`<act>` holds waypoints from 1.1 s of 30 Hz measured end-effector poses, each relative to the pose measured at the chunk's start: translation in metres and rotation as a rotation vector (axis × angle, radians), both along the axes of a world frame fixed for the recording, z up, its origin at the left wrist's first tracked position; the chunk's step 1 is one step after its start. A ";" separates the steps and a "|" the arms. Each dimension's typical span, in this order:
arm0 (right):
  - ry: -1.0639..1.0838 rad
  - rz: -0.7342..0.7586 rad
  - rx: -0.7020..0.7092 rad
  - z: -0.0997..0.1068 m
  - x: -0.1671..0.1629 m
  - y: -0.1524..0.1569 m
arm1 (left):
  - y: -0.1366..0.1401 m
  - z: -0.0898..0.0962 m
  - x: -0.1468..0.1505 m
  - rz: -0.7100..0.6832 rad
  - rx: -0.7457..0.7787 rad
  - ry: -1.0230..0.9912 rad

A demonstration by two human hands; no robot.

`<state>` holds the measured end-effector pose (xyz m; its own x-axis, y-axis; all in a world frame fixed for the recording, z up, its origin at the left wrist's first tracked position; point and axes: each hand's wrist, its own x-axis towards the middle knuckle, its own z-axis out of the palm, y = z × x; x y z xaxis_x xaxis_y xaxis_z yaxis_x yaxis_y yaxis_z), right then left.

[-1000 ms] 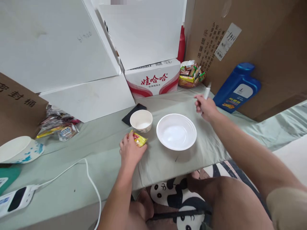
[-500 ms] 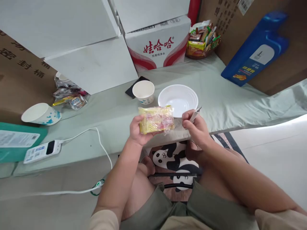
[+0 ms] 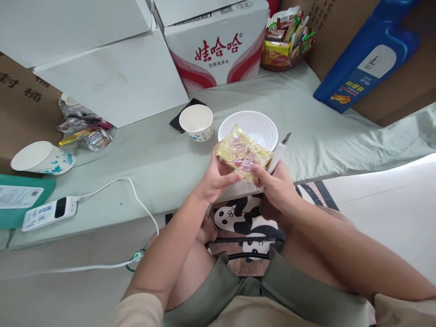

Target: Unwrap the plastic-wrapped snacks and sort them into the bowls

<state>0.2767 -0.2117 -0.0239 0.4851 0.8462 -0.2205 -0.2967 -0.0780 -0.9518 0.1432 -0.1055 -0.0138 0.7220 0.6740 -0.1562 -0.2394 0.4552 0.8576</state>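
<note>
My left hand (image 3: 215, 179) grips the left end of a yellow packet (image 3: 240, 149) wrapped in clear, crinkled film, its thumb along the near edge. A utility knife (image 3: 277, 156) with a white handle is in my right hand (image 3: 278, 184), its dark blade tip pointing up and away. The right thumb and fingers also touch the packet's near right corner. The packet is tilted and hides the near part of a white plastic bowl (image 3: 264, 125). Left of the bowl stands a paper cup (image 3: 196, 125), beside a flat black object (image 3: 176, 123).
On the cloth-covered ledge (image 3: 163, 168) lie a white power bank (image 3: 51, 212) with a cable and another paper cup (image 3: 59, 161). Crumpled wrappers (image 3: 97, 136), a white carton (image 3: 218, 54), a snack basket (image 3: 286, 47) and a blue bottle (image 3: 364, 68) line the back.
My right hand has come left to the packet, knife still in it, and now touches its corner. The packet has turned, moved right, and overlaps the bowl more. The view has shifted slightly.
</note>
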 end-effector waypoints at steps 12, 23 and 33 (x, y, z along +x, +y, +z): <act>-0.323 0.130 -0.037 0.009 0.027 -0.020 | 0.002 0.001 0.000 0.134 0.218 0.325; -0.973 0.092 -0.080 0.025 0.018 -0.023 | -0.007 0.002 0.003 0.142 0.565 0.313; -1.144 -0.079 -0.247 0.019 0.066 -0.032 | 0.024 0.027 -0.018 0.512 0.223 0.099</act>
